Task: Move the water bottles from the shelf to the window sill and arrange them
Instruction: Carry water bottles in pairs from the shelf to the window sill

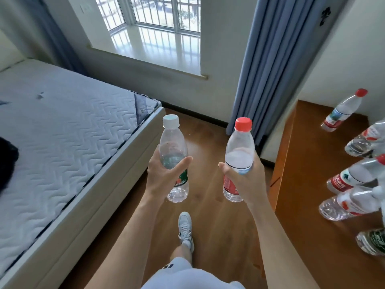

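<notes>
My left hand grips a clear bottle with a white cap and green label, held upright over the floor. My right hand grips a clear bottle with a red cap and red label, also upright. Several more water bottles stand on the brown wooden shelf at the right: one red-capped bottle at the back, others nearer the right edge, partly cut off. The white window sill lies ahead, glossy and bare, below the barred window.
A bed with a white quilted mattress fills the left side. Blue curtains hang between window and shelf. A strip of wooden floor runs from my foot toward the wall under the sill.
</notes>
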Demonstrator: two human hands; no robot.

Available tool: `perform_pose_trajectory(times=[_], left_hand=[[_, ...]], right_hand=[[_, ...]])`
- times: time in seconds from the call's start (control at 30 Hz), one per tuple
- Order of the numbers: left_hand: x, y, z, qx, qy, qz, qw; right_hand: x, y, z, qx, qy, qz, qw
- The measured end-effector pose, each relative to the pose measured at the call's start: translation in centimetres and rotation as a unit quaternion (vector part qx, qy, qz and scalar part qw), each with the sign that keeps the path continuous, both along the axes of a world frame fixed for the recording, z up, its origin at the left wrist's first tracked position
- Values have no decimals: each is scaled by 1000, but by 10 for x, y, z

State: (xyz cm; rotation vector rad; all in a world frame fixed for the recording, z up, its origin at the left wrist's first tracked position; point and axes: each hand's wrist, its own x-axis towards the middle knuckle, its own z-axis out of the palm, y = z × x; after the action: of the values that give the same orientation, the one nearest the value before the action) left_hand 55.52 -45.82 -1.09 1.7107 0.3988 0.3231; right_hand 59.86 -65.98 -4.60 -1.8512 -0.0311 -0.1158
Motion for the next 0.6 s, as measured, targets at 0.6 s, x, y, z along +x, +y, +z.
perform_pose_trajectory(times=[0.6], left_hand=[[285, 161, -10, -3, -20, 3, 1000]], right_hand=[[270, 158, 3, 9, 5, 3, 1000]])
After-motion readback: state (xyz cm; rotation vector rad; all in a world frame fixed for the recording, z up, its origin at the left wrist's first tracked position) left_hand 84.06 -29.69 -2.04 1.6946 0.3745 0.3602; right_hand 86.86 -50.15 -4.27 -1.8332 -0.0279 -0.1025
